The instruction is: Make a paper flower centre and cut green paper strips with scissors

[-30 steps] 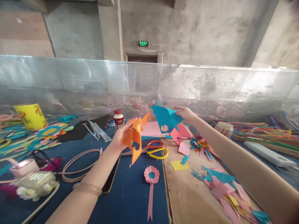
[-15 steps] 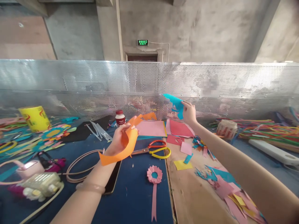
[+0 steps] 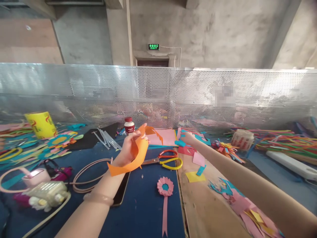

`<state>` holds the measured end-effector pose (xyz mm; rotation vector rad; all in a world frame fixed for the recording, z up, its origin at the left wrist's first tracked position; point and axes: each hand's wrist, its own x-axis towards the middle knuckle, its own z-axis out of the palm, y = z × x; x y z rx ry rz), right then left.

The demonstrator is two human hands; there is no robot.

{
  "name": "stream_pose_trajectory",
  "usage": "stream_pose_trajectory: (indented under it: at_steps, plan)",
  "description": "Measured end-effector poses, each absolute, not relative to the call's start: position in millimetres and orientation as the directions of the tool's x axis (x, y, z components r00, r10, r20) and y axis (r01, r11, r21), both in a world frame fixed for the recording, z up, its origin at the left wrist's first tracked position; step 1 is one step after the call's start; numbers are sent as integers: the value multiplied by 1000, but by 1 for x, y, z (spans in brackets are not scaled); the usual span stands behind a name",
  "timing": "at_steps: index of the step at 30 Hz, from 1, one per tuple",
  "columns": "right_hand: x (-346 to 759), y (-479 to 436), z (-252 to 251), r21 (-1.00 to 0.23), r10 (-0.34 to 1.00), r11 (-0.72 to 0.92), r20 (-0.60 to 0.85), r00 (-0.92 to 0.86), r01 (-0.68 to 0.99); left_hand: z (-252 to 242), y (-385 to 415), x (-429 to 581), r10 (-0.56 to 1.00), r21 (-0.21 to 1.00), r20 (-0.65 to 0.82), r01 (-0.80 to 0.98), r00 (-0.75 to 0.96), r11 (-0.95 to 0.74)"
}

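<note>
My left hand (image 3: 129, 148) is raised over the blue mat and is closed on a curled orange paper cut-out (image 3: 137, 158) with a zigzag edge. My right hand (image 3: 187, 138) is stretched forward and low, resting on a blue paper cut-out (image 3: 199, 136). That cut-out lies on a stack of pink and red sheets (image 3: 165, 136) at the back of the table. The right hand's fingers are turned away from me, so I cannot see whether they grip the blue paper.
Red and yellow scissors (image 3: 165, 160) and a pink paper rosette (image 3: 165, 186) lie on the blue mat (image 3: 143, 211). A phone (image 3: 122, 191) sits under my left forearm. Paper scraps (image 3: 245, 206) litter the wooden board (image 3: 208, 211). A perforated metal screen (image 3: 74, 92) closes off the back.
My right hand has come down from the air with the blue cut-out onto the paper stack. My left hand has turned the orange piece and holds it about where it was.
</note>
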<state>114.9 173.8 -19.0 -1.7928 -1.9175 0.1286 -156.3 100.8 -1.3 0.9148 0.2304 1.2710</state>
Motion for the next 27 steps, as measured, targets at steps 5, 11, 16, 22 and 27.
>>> stream_pose_trajectory:
  at_steps: [5,11,16,22,27]
  plan:
    - [83,123,-11,-576,919,355,359,-163,736,-1,96,-150,911,781,288,-623,295,-45]
    - [57,77,-4,-554,857,503,421,-299,663,4,90,-148,909,786,313,-612,276,-85]
    - [58,126,-3,-306,850,487,383,-363,818,7,94,-153,901,737,327,-674,285,-54]
    - [50,196,-35,-22,870,464,201,-450,886,-5,115,-167,890,697,328,-717,318,0]
    - [34,220,-51,70,853,505,107,-510,860,-11,122,-171,886,702,311,-711,345,30]
